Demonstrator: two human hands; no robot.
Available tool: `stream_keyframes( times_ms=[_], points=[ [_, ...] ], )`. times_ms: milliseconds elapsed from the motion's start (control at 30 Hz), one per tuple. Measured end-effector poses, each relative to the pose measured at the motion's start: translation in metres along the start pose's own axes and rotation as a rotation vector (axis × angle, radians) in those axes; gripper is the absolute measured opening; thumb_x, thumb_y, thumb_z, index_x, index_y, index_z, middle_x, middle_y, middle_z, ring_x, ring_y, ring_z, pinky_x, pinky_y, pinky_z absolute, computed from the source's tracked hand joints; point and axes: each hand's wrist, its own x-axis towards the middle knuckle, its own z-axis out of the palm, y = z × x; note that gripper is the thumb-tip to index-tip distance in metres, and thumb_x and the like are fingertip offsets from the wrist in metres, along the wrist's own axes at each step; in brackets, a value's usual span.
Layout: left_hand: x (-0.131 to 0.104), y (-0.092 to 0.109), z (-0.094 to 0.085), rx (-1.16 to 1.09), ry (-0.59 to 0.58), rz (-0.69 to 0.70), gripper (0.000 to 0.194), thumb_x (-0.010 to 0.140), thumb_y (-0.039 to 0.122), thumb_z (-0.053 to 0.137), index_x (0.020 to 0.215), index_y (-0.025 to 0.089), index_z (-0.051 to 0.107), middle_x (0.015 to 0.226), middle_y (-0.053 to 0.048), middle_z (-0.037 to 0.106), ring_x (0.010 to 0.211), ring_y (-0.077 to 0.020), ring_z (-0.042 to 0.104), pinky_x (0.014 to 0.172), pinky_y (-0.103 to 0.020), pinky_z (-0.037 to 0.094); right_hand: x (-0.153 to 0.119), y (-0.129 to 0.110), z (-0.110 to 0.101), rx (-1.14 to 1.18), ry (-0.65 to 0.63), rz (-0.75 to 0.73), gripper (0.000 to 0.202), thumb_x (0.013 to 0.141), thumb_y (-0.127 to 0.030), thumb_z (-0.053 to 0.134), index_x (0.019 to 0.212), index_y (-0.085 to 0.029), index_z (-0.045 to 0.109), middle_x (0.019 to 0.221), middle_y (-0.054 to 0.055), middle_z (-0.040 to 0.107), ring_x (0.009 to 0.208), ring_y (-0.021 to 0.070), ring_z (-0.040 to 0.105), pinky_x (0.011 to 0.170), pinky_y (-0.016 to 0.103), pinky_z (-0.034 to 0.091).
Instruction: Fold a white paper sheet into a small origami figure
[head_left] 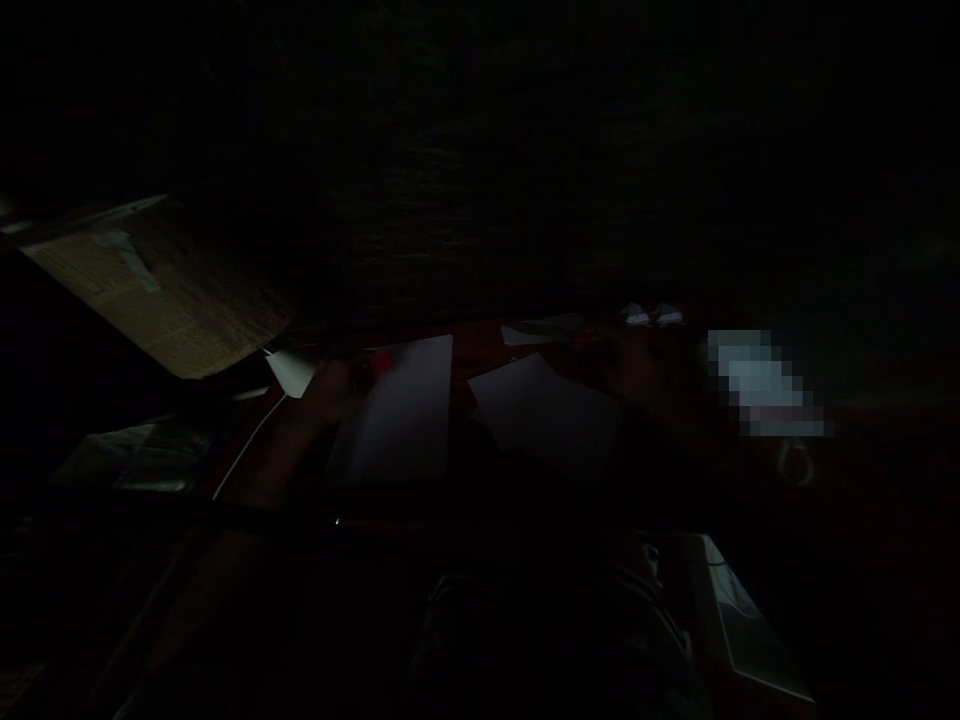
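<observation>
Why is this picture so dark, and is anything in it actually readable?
Head view: badly underexposed, most of the frame near black. Two pale sheets catch faint light on a reddish table; a left hand shows dimly at the left sheet, by a small red thing. A pixelated patch sits right. Edges bend from the wide lens.

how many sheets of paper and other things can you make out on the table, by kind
The picture is very dark, so this covers only what shows.
large white paper sheets: 2
small white paper scraps: 3
small red thing: 1
brown board: 1
total: 7
</observation>
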Motion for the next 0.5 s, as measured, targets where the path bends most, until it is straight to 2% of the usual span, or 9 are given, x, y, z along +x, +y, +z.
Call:
stream_keyframes(
  times_ms=[100, 133, 200, 267, 400, 500],
  points=[
    [0.005, -0.006, 0.037, 0.04, -0.09, 0.06, 0.02, 0.076, 0.027, 0.087, 0.095, 0.026, 0.08, 0.096, -0.005, 0.071, 0.1, -0.028, 0.07, 0.093, -0.039, 0.062, -0.005, -0.014, 0.005, -0.092, -0.044, -0.087, 0.024, 0.096, -0.035, 0.061, 0.107, -0.025, 0.079, 0.114, 0.012, 0.078, 0.112, 0.0352, 0.07, 0.102, 0.053, 0.055],
    [0.007, -0.009, 0.049, 0.101, -0.171, 0.132, 0.026, 0.075, 0.024, 0.086, 0.101, 0.026, 0.082, 0.102, -0.006, 0.072, 0.102, -0.0279, 0.069, 0.095, -0.04, 0.061, -0.007, -0.018, 0.006, -0.133, -0.062, -0.122, 0.025, 0.097, -0.036, 0.06, 0.108, -0.025, 0.079, 0.113, 0.013, 0.077, 0.114, 0.0357, 0.067, 0.103, 0.052, 0.054],
    [0.01, -0.016, 0.071, 0.171, -0.249, 0.273, 0.032, 0.083, 0.024, 0.079, 0.115, 0.025, 0.082, 0.11, -0.007, 0.071, 0.105, -0.0272, 0.068, 0.098, -0.043, 0.059, -0.01, -0.023, 0.006, -0.21, -0.078, -0.187, 0.025, 0.098, -0.039, 0.061, 0.111, -0.025, 0.078, 0.114, 0.015, 0.074, 0.115, 0.0364, 0.064, 0.102, 0.052, 0.053],
    [0.011, -0.022, 0.087, 0.215, -0.292, 0.342, 0.038, 0.092, 0.028, 0.075, 0.129, 0.026, 0.078, 0.12, -0.008, 0.069, 0.11, -0.0266, 0.065, 0.098, -0.044, 0.059, -0.012, -0.025, 0.005, -0.269, -0.056, -0.23, 0.029, 0.1, -0.045, 0.062, 0.114, -0.025, 0.076, 0.116, 0.015, 0.071, 0.116, 0.0373, 0.061, 0.101, 0.053, 0.053],
    [0.011, -0.028, 0.103, 0.264, -0.286, 0.443, 0.041, 0.101, 0.037, 0.071, 0.14, 0.024, 0.072, 0.126, -0.009, 0.066, 0.118, -0.0273, 0.062, 0.102, -0.047, 0.056, -0.015, -0.021, 0.002, -0.358, 0.006, -0.266, 0.042, 0.104, -0.059, 0.055, 0.12, -0.024, 0.072, 0.122, 0.017, 0.066, 0.114, 0.0377, 0.059, 0.095, 0.053, 0.054],
    [0.009, -0.029, 0.106, 0.293, -0.274, 0.45, 0.043, 0.103, 0.041, 0.069, 0.143, 0.026, 0.07, 0.125, -0.008, 0.065, 0.116, -0.0268, 0.061, 0.101, -0.046, 0.056, -0.015, -0.02, 0.002, -0.426, 0.008, -0.259, 0.044, 0.108, -0.059, 0.049, 0.12, -0.024, 0.073, 0.122, 0.018, 0.065, 0.113, 0.0376, 0.059, 0.093, 0.053, 0.054]
  ],
)
